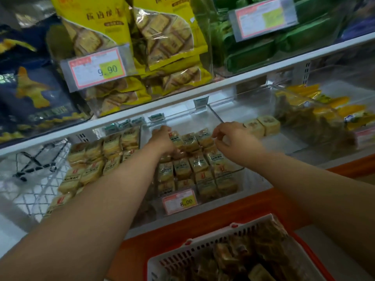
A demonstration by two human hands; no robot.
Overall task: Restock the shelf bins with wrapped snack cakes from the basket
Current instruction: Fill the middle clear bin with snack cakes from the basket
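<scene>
- While both bare arms stretch across the lower shelf, the left hand [162, 138] sits at the back left corner of the clear middle bin [241, 169], fingers curled down onto the rear row of wrapped snack cakes [183, 169]; whether it actually grips one, I cannot tell.
- The right hand [229, 136] hovers over the back right corner of that same bin, thumb and fingertips drawn together just above a cake; it looks like a pinch on the wrapper edge, but the blur leaves that uncertain.
- Those cakes stand packed in tidy rows, filling the bin from its front wall to near the back, with an 8.00 price tag [179, 201] on the front wall.
- A second bin [95, 161] just to the left holds more of the same cakes, stacked less evenly.
- To the right, near the back of the shelf, two pale square pastries [261, 125] sit side by side behind the right hand.
- At the bottom edge, a white slotted basket [194, 252] with red trim holds a loose heap of wrapped cakes.
- On the upper shelf, yellow biscuit bags [162, 43] lean behind a 9.90 price tag [97, 66], green packs [284, 43] fill the bin to their right, and dark blue bags [30, 82] to their left.
</scene>
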